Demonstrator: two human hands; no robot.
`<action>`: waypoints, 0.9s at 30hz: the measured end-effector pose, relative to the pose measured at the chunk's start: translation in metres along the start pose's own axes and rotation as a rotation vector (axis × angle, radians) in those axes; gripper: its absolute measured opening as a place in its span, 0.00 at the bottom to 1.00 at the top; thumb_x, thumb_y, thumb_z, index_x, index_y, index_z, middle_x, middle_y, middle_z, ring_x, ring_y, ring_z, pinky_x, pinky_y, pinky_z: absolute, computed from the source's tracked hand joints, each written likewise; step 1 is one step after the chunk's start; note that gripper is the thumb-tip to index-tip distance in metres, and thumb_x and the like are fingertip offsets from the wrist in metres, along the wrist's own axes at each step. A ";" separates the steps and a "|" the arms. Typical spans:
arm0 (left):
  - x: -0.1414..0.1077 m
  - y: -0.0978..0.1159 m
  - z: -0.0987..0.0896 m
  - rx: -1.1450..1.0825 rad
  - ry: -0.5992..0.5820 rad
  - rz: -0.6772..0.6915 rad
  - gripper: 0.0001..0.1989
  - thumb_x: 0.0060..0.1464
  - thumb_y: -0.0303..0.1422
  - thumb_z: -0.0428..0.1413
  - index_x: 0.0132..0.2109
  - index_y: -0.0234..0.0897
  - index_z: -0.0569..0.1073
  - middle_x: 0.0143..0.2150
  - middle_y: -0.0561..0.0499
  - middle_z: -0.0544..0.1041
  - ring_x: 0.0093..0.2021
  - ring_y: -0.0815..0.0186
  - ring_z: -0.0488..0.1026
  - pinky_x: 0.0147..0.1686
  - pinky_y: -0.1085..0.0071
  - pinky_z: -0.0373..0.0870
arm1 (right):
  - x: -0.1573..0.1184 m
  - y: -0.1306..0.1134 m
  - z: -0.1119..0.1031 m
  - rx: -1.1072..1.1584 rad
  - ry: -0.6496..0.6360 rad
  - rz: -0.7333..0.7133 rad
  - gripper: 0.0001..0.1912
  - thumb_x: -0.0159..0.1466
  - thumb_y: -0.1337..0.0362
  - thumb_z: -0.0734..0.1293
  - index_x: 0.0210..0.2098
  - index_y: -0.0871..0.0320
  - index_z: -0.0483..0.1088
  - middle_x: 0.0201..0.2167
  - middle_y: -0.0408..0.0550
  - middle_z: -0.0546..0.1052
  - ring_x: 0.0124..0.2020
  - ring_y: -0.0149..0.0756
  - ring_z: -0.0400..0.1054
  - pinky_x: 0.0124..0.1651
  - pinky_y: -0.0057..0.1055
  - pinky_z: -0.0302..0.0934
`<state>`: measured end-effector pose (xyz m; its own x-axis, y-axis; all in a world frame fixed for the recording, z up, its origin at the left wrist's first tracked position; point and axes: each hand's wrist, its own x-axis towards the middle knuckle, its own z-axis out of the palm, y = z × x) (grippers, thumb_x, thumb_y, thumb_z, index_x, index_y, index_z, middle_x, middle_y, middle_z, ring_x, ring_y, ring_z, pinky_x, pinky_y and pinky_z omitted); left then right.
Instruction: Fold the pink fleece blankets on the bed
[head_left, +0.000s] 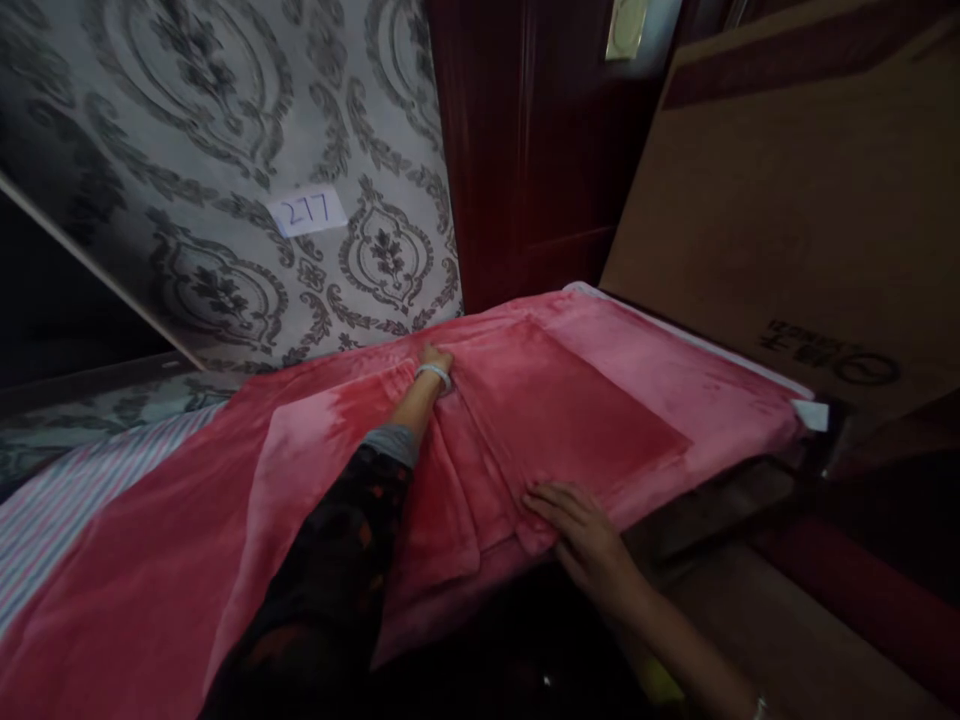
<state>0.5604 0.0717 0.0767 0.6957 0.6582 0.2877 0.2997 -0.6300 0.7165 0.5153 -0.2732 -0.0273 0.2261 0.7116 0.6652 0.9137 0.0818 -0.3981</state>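
Along the near edge of the plush blanket (600, 400), a bare right forearm leads to the right hand (581, 525), its fingers long, close together and laid on a soft fold. That grip is mostly open; whether the thumb pinches any cloth underneath I cannot tell. A shiny band (761, 706) circles this wrist

The blanket is smooth, napped and rosy, shading from pale pink to deep red, spread across the middle with a squarish folded panel and several narrow, overlapping pleats between the hands. To the left, striped cloth (97, 500) in thin pale, blue and pink lines shows beside it

Farther over, the left arm, in a dark patterned sleeve (345, 560) with a grey cuff (391, 443), reaches across to the blanket's far part. The left hand (435, 358) rests there with fingers curled inward; how tightly its grip closes, or on how much cloth, is hidden. A pale bracelet (435, 375) rings the wrist

At the blanket's right end are white edging (697, 340) and a flat white tag (811, 415). Behind lean brown printed cardboard (780, 200), glossy dark-red panelling (525, 150) and grey damask-patterned wallpaper (390, 250)

Counted: two hands, one blanket, two wrist bands, one tag, one paper label (307, 210) reading "277"
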 end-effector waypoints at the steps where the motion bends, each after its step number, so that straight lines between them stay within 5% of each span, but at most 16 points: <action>1: -0.006 0.003 0.000 0.049 -0.002 -0.023 0.19 0.59 0.35 0.60 0.55 0.36 0.72 0.59 0.42 0.71 0.59 0.53 0.69 0.57 0.50 0.68 | 0.000 -0.002 -0.003 0.005 -0.008 0.009 0.33 0.62 0.74 0.59 0.66 0.51 0.61 0.57 0.53 0.73 0.59 0.44 0.66 0.61 0.51 0.63; 5: -0.046 0.015 -0.002 0.162 -0.152 0.053 0.14 0.50 0.25 0.62 0.46 0.36 0.77 0.58 0.42 0.73 0.63 0.52 0.65 0.64 0.56 0.59 | -0.001 -0.009 -0.018 0.077 -0.020 0.038 0.30 0.66 0.64 0.65 0.67 0.53 0.59 0.59 0.54 0.72 0.61 0.45 0.65 0.63 0.51 0.60; 9: -0.117 0.030 -0.014 0.179 -0.549 0.530 0.11 0.57 0.30 0.55 0.47 0.38 0.76 0.49 0.46 0.78 0.52 0.59 0.73 0.57 0.59 0.67 | -0.003 -0.008 -0.032 0.082 0.229 0.145 0.20 0.69 0.64 0.64 0.59 0.50 0.69 0.51 0.50 0.78 0.53 0.42 0.71 0.58 0.44 0.65; 14: -0.192 0.043 -0.023 0.209 -0.631 0.785 0.18 0.57 0.33 0.58 0.54 0.37 0.72 0.58 0.41 0.73 0.57 0.54 0.69 0.58 0.54 0.66 | -0.007 0.001 -0.040 0.025 0.416 0.256 0.11 0.68 0.66 0.65 0.47 0.50 0.76 0.43 0.47 0.80 0.46 0.40 0.74 0.51 0.40 0.68; 23: -0.200 0.035 -0.001 0.239 -0.551 0.836 0.13 0.57 0.26 0.54 0.49 0.38 0.74 0.52 0.43 0.77 0.51 0.57 0.73 0.52 0.58 0.70 | -0.018 0.003 -0.035 -0.015 0.427 0.322 0.11 0.69 0.65 0.62 0.43 0.52 0.76 0.40 0.49 0.80 0.42 0.39 0.74 0.45 0.38 0.70; 27: -0.196 0.025 0.003 0.109 -0.452 0.746 0.13 0.58 0.24 0.49 0.46 0.38 0.74 0.44 0.46 0.79 0.45 0.61 0.75 0.47 0.61 0.73 | -0.018 0.004 -0.040 -0.008 0.421 0.304 0.11 0.70 0.66 0.61 0.43 0.52 0.76 0.39 0.49 0.79 0.42 0.38 0.74 0.44 0.37 0.70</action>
<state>0.4332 -0.0743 0.0357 0.9201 -0.1526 0.3608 -0.2918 -0.8816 0.3710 0.5280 -0.3135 -0.0158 0.5962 0.3604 0.7174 0.7879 -0.0911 -0.6090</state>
